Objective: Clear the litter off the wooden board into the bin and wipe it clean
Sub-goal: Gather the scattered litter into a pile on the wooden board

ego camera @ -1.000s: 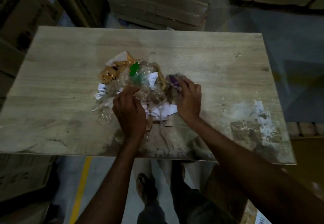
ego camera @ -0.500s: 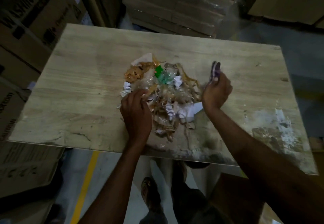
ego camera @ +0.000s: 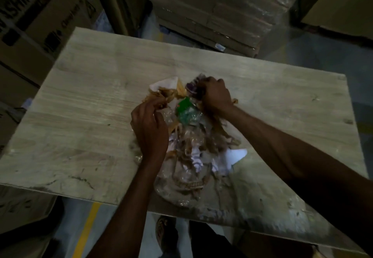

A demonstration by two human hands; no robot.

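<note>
A heap of litter [ego camera: 191, 148] lies on the pale wooden board [ego camera: 90, 100]: clear plastic film, white paper scraps, brown tape strips and a green wrapper [ego camera: 184, 107]. My left hand [ego camera: 150, 128] grips the heap's left side, fingers closed on plastic and brown tape. My right hand [ego camera: 216, 96] is clenched on the far top of the heap, with a purple scrap [ego camera: 190, 87] beside its fingers. A white paper piece [ego camera: 234, 155] sticks out at the right. No bin is in view.
Large cardboard boxes [ego camera: 36, 21] stand to the left, and wrapped stacks [ego camera: 222, 9] stand behind the board. Dirty smears and white residue [ego camera: 262, 207] mark the board's near right corner. My foot [ego camera: 165, 235] and a yellow floor line [ego camera: 86, 229] show below the near edge.
My right hand moved from the heap's right side to its far top and clenched there. My left hand shifted up the left side. The litter is bunched closer together.
</note>
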